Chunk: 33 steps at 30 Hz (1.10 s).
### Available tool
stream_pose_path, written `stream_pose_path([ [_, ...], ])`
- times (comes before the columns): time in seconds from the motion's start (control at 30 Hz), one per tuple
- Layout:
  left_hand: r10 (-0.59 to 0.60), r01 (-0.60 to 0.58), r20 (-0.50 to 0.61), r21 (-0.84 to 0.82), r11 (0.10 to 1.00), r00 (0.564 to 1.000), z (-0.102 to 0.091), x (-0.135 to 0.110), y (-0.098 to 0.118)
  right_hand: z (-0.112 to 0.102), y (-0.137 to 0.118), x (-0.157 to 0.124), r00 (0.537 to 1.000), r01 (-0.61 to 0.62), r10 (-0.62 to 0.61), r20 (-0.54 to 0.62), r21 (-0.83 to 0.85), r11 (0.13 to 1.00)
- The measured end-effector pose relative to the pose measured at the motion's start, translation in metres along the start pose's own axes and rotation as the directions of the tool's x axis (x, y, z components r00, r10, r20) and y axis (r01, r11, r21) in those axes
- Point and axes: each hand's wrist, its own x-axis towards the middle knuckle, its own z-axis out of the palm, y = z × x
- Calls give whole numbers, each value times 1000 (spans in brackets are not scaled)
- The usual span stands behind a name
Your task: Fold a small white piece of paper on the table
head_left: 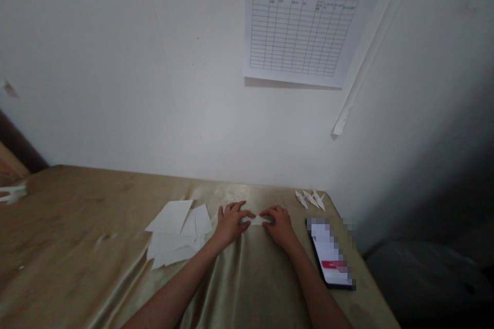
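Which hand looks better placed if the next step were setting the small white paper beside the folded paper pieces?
Probably the right hand: it is at the small white paper's right end, nearer the folded paper pieces. The left hand is farther away, beside the loose paper sheets.

Left fingers, right fingers pinched
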Motion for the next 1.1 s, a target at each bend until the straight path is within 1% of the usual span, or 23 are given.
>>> stream_pose_path([
  [0.07, 22, -22, -16, -7, 1000, 1000, 2, 0, -7, -1, 1, -1, 1000, 19, -19, 5, 13, 1000],
  [0.2, 97, -101, -110, -26, 995, 989, 6, 0, -15, -2, 3, -2, 999, 53, -53, -4, 11, 999],
  [0.33, 156, -164, -190, -29, 986, 969, 7, 0, -15, -1, 6, -3, 995, 96, -95, -26, 10, 995],
  [0.43, 188, -200, -219, -33, 979, 957, 8, 0, -13, -2, 9, -4, 993, 118, -118, -29, -4, 993],
  [0.7, 240, -250, -232, -12, 968, 943, 14, -2, -10, -1, 9, -6, 992, 110, -114, -46, -86, 990],
  [0.8, 238, -248, -227, -17, 969, 944, 14, -3, -9, 1, 6, -9, 991, 119, -124, -54, -84, 989],
  [0.97, 218, -225, -215, -6, 974, 952, 16, -2, -10, 3, 3, -12, 983, 171, -175, -52, -74, 982],
  [1.1, 209, -213, -208, 4, 977, 956, 16, -1, -10, 2, 1, -12, 982, 177, -179, -55, -40, 983],
])
